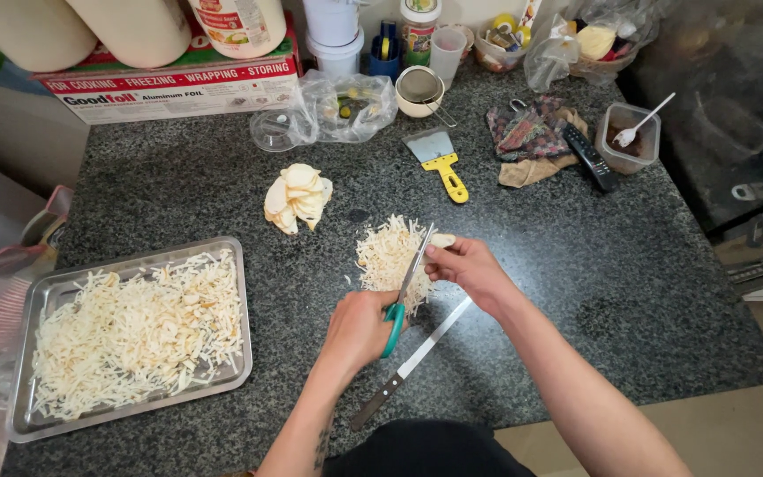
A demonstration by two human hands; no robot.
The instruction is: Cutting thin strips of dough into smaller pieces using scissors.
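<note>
A steel tray (19,353) is sitting at the far left, filled with pale shreds (134,331). Further right, a stack of uncut pale slices (298,198) is lying on the counter (178,185), and a yellow-handled scraper (439,159) is resting beyond it.

The left hand (359,329) is closing around the teal handles of the scissors (406,287), whose blades are pointing up over a loose pile of cut strips (388,256). A long knife (412,362) is lying just beside that hand, blade toward the pile. The right hand (468,269) is pinching 1 slice (441,240) between thumb and fingertips, feeding it to the blades.

The fingertips are sitting very near the cutting edge, so a quick snip could nick them. Strips are falling loose on the bare counter and could scatter. A wrist could also knock the knife.
</note>
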